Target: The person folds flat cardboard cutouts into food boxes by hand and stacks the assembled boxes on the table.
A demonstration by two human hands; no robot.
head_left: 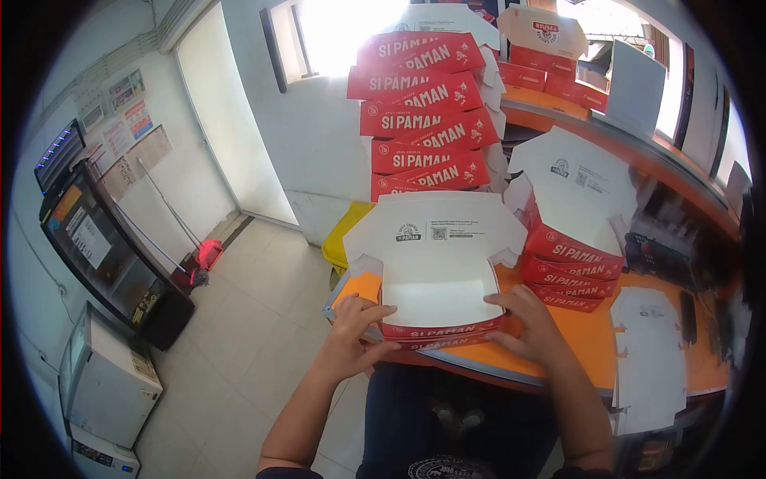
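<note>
In front of me is an open red cardboard food box (439, 300) with a white inside and its printed lid raised at the back. A second red front edge shows directly below its front panel, so it appears nested in another box. My left hand (361, 329) grips the front left corner, fingers over the rim and thumb low on the front. My right hand (528, 326) holds the front right corner the same way. Behind the lid rises a tall stack of red boxes (431, 132). To the right stands a shorter stack of open boxes (570, 271).
The orange table (471, 356) carries the boxes, and flat white box blanks (650, 351) lie at its right. More boxes (550, 68) sit on the far counter. A yellow item (345, 235) is by the wall. A glass-door fridge (104, 247) and red dustpan (209, 254) are left.
</note>
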